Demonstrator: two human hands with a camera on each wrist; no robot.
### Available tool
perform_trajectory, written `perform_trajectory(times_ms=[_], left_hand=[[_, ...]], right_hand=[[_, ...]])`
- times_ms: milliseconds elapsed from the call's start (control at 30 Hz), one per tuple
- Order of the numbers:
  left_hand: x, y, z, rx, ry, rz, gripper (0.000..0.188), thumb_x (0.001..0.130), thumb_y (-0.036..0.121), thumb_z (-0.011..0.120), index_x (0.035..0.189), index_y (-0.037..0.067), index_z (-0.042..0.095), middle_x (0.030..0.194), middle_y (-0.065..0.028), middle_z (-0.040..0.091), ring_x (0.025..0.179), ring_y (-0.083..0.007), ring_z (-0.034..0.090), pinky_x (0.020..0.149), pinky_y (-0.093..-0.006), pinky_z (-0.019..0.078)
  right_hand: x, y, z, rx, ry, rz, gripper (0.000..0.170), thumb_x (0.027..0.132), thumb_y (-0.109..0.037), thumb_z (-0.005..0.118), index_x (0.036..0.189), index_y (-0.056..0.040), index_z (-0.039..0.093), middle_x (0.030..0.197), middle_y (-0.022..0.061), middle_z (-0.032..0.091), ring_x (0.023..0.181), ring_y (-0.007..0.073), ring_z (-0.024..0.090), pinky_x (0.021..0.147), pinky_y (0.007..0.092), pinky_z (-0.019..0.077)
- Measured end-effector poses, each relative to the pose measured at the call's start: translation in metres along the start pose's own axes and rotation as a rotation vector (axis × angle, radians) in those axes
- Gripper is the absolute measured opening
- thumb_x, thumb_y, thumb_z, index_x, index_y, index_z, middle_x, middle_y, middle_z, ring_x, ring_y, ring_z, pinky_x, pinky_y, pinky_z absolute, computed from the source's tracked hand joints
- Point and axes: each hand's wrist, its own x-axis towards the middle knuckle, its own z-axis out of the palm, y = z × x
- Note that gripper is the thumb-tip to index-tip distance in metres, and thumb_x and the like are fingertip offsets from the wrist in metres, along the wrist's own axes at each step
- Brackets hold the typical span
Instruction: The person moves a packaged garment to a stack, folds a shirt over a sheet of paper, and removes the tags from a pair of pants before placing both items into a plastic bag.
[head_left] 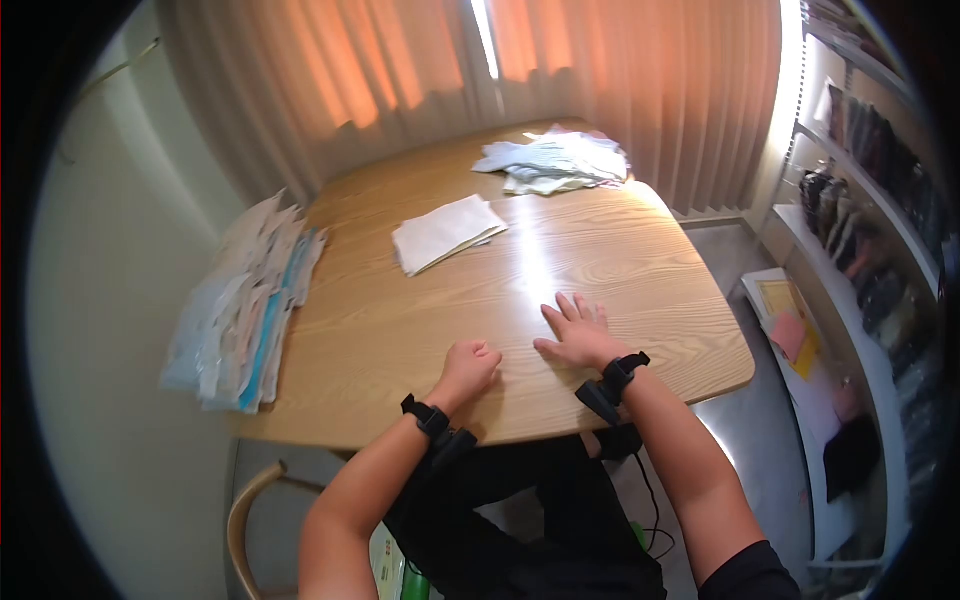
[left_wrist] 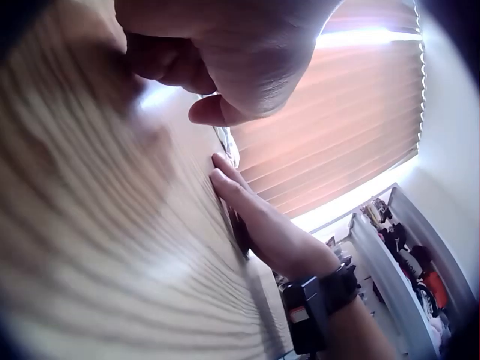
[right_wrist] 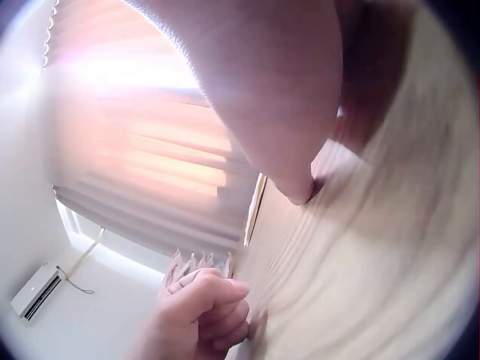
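Note:
My left hand rests on the wooden table near its front edge, its fingers curled and holding nothing. To its right, my right hand lies palm down on the wood with the fingers spread. The two hands do not touch. In the left wrist view the curled fingers of the left hand show at the top, and the right hand is flat beyond them. From the right wrist, the left hand appears as a fist, with the right hand large at the top.
A flat stack of pale sheets lies mid-table. Behind it, a pile of white and grey cloths sits at the far edge. Plastic-wrapped packets are stacked at the left edge. Shelves stand at the right, a chair at the lower left.

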Motion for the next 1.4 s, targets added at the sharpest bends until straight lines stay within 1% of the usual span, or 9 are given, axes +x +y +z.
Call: perform_trajectory(times_ms=[67,233,433,567,767,867,1000,1200,1400], left_hand=[[0.019,0.011,0.010,-0.034,-0.020,-0.005,0.031,0.081,0.012,0.062,0.056,0.005,0.044,0.050,-0.0024,0.047,0.045,-0.0115,0.045,0.045,-0.0309,0.0389],[0.073,0.015,0.032,-0.558,0.035,-0.170,0.039,0.082,0.002,0.058,0.054,0.013,0.033,0.052,0.0058,0.037,0.045,-0.0055,0.032,0.041,-0.0270,0.0258],[0.114,0.010,0.052,-0.577,0.084,0.011,0.041,0.080,-0.001,0.058,0.055,0.013,0.029,0.055,0.0085,0.033,0.048,-0.0031,0.024,0.042,-0.0257,0.0182],[0.117,0.019,0.045,-0.642,0.061,-0.049,0.041,0.079,-0.002,0.059,0.054,0.012,0.030,0.055,0.0085,0.032,0.051,-0.0028,0.025,0.044,-0.0251,0.0194],[0.117,0.013,0.047,-0.459,0.018,0.047,0.041,0.079,-0.001,0.060,0.053,0.009,0.029,0.052,0.0080,0.031,0.052,-0.0027,0.026,0.045,-0.0259,0.0198],[0.115,0.006,0.049,-0.467,-0.025,0.008,0.042,0.080,-0.001,0.060,0.054,0.008,0.028,0.052,0.0073,0.029,0.052,-0.0030,0.025,0.046,-0.0268,0.0200],[0.114,0.010,0.048,-0.489,-0.054,-0.006,0.043,0.080,-0.001,0.061,0.055,0.008,0.028,0.052,0.0067,0.028,0.053,-0.0032,0.025,0.045,-0.0271,0.0199],[0.113,0.014,0.047,-0.484,-0.054,0.004,0.044,0.081,-0.002,0.062,0.055,0.007,0.028,0.051,0.0042,0.028,0.051,-0.0043,0.025,0.045,-0.0273,0.0204],[0.114,0.019,0.044,-0.448,-0.061,0.033,0.045,0.081,-0.004,0.063,0.056,0.006,0.027,0.051,0.0016,0.029,0.050,-0.0064,0.024,0.045,-0.0274,0.0218]], right_hand=[[0.013,0.013,-0.005,-0.001,0.030,-0.005,0.082,0.090,-0.063,0.048,0.154,-0.0171,0.029,0.164,0.0152,0.014,0.152,0.0372,0.004,0.118,0.0612,0.0025],[0.039,0.034,-0.021,0.022,0.036,0.037,0.081,0.089,-0.061,0.050,0.154,-0.0172,0.030,0.163,0.0157,0.016,0.151,0.0371,0.005,0.118,0.0604,0.0033],[0.081,0.052,-0.023,0.029,0.139,0.066,0.077,0.089,-0.058,0.050,0.152,-0.0168,0.035,0.162,0.0152,0.021,0.151,0.0362,0.010,0.119,0.0583,0.0052],[0.108,0.051,-0.025,-0.007,0.206,0.110,0.072,0.090,-0.055,0.050,0.150,-0.0162,0.039,0.161,0.0140,0.024,0.150,0.0341,0.014,0.119,0.0575,0.0076],[0.159,0.071,-0.025,-0.004,0.442,0.098,0.054,0.089,-0.043,0.057,0.134,-0.0125,0.057,0.151,0.0145,0.041,0.143,0.0317,0.031,0.117,0.0556,0.0178],[0.196,0.094,-0.026,0.061,0.621,-0.012,0.040,0.085,-0.034,0.062,0.117,-0.0095,0.066,0.135,0.0136,0.055,0.132,0.0295,0.044,0.112,0.0502,0.0290],[0.242,0.113,-0.048,0.082,0.546,0.060,0.046,0.087,-0.036,0.060,0.124,-0.0102,0.063,0.139,0.0150,0.053,0.134,0.0314,0.042,0.113,0.0469,0.0288],[0.303,0.136,-0.067,-0.006,0.639,0.297,0.060,0.089,-0.044,0.055,0.139,-0.0128,0.053,0.157,0.0195,0.029,0.148,0.0377,0.018,0.119,0.0503,0.0184],[0.342,0.158,-0.077,-0.083,0.630,0.322,0.062,0.086,-0.048,0.058,0.138,-0.0139,0.056,0.156,0.0184,0.032,0.146,0.0397,0.021,0.118,0.0529,0.0173]])
